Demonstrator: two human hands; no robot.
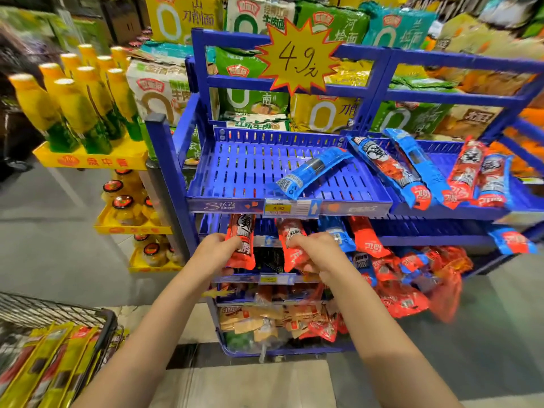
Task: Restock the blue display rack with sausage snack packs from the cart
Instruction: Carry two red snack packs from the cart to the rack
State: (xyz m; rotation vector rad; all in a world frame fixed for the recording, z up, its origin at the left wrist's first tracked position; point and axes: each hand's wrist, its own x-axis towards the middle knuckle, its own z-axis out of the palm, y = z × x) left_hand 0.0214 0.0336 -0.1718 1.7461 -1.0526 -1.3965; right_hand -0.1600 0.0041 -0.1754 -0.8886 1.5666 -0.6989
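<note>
Gripping one red sausage pack each, left hand (219, 248) and right hand (312, 250), fingers curled tight, probably seating them upright on blue rack (164, 148).

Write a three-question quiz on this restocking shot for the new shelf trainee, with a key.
1. True or false: the left hand and the right hand each grip a red sausage pack at the second shelf.
2. How many packs lie in the top-left tray? A) none B) one C) four
3. Fill in: the handwritten starburst price sign reads ____.

Key
1. True: the left holds one red sausage pack, the right another red pack.
2. B: a single blue sausage pack.
3. 4.9
</note>
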